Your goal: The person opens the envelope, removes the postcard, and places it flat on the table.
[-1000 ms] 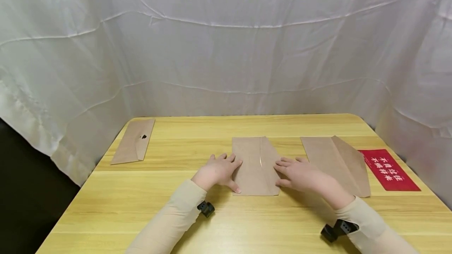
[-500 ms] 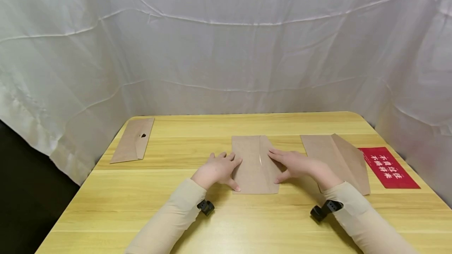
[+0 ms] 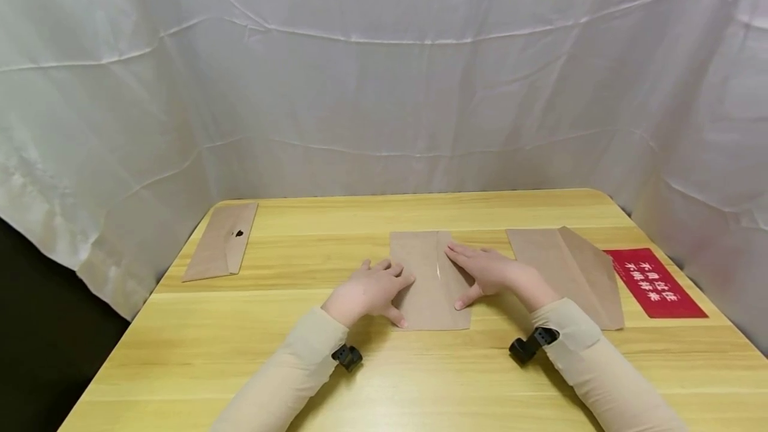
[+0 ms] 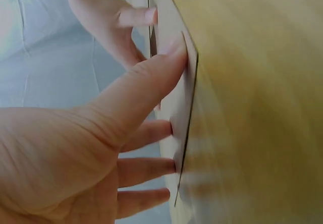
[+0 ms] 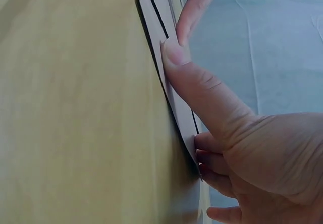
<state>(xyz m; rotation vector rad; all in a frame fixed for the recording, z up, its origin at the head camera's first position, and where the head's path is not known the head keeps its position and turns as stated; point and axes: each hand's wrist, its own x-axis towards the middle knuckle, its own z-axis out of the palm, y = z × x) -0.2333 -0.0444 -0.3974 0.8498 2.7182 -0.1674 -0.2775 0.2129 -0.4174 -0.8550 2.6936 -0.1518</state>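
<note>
A brown paper envelope (image 3: 420, 292) lies flat in the middle of the table, its flap along the right side. My left hand (image 3: 371, 292) rests on its left edge, thumb near the front corner and fingers spread. On the flap side, my right hand (image 3: 489, 272) presses with fingertips and thumb, the fingers extended. In the left wrist view, the left thumb and fingertips touch the envelope (image 4: 174, 95) close to its edge. The right wrist view has the right thumb (image 5: 176, 55) on the paper near the flap's dark edge line.
To the right lies a second brown envelope (image 3: 555, 259) with its flap spread out, beside a red card (image 3: 657, 285) with white characters. A closed brown envelope (image 3: 216, 242) with a black mark lies at the far left. White curtains (image 3: 384, 99) hang behind the table (image 3: 420, 379).
My right hand has moved left and slightly away from me, from the envelope's right edge onto its flap. The left hand has stayed in place on the left edge.
</note>
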